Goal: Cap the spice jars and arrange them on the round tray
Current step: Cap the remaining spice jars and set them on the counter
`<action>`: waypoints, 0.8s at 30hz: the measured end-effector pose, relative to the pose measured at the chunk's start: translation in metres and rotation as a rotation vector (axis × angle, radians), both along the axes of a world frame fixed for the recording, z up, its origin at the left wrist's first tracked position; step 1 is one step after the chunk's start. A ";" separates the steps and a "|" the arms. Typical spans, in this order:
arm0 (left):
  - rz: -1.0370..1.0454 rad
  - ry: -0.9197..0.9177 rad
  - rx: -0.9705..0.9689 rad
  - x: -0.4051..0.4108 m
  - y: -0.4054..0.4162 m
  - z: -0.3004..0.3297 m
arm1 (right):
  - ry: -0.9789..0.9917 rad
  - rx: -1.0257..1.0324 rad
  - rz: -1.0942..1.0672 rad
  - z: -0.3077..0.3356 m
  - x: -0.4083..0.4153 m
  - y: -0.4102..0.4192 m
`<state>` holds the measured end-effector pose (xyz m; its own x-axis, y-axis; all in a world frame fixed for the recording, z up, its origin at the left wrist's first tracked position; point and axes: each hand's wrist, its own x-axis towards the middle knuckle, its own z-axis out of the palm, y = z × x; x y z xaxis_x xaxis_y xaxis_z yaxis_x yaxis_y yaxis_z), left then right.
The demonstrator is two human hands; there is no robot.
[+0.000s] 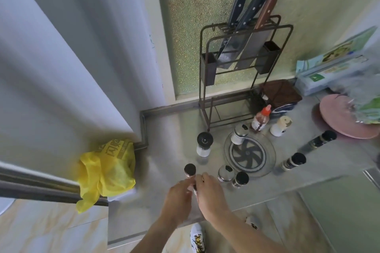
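Both hands, left [179,195] and right [209,193], clasped around 1 small jar [194,188] over grey counter [164,150], near round tray [249,155].

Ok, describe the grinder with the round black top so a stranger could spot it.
Start at the knife rack against the back wall. Just below its front left foot, left of the round tray, stands the grinder. It alone has a domed black top on a clear body with white contents; the nearby jars are metal-capped or flat-lidded.

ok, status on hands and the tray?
Both hands, left hand and right hand, closed on one small jar. Round tray holds one jar. Nothing blocking.
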<state>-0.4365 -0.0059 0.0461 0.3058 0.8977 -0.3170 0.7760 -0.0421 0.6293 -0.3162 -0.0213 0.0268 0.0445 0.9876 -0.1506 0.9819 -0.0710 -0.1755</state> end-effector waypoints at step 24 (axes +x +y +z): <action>-0.340 0.281 0.120 0.130 0.035 -0.013 | 0.225 -0.100 -0.072 -0.009 0.153 -0.014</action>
<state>-0.3070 0.0292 0.0331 0.5069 0.7965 -0.3296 0.8452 -0.3842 0.3714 -0.1635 -0.0357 0.0182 0.0681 0.9628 -0.2614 0.9110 -0.1668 -0.3772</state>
